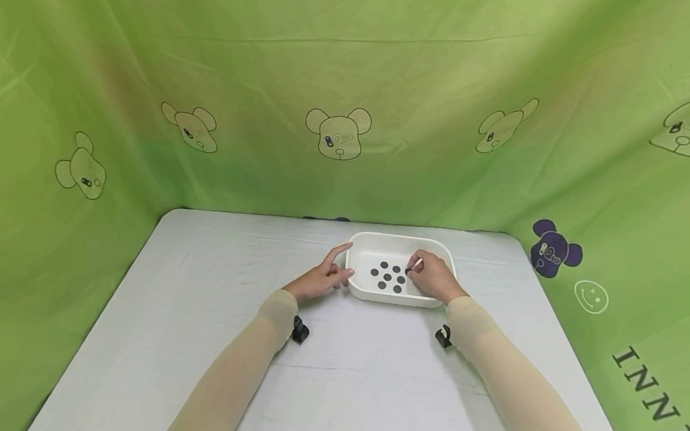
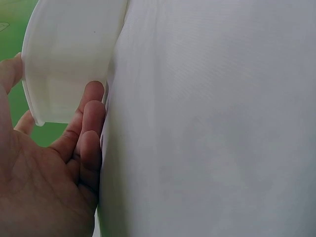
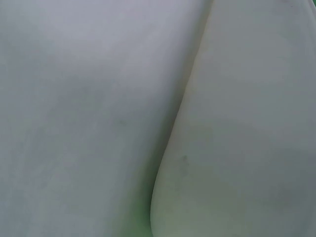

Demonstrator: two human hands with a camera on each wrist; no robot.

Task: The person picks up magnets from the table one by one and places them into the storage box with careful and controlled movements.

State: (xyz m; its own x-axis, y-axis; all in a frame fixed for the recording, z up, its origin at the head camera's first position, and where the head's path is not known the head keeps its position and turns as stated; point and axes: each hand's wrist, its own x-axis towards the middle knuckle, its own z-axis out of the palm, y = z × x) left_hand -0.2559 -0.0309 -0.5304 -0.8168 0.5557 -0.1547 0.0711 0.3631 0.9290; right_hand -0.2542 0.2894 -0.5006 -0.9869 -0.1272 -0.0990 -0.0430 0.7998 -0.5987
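Observation:
A white rectangular tray [image 1: 369, 297] stands on the table, with several dark round discs [image 1: 387, 277] lying flat on its floor. My left hand [image 1: 320, 278] holds the tray's left end. In the left wrist view, that hand's thumb is at the rim and its bent fingers [image 2: 92, 116] lie against the outer wall [image 2: 66, 54]. My right hand [image 1: 434, 277] reaches over the tray's right side and pinches a small white piece [image 1: 418, 263], seen nearly edge-on. Beside those fingertips is another dark disc [image 1: 408, 271], partly hidden. The right wrist view shows neither the hand nor the piece.
A white cloth covers the table [image 1: 352, 387]. Green curtains [image 1: 258, 78] printed with bear heads surround its back and sides. Black wrist mounts [image 1: 300, 330] sit on both sleeves, close to the tabletop.

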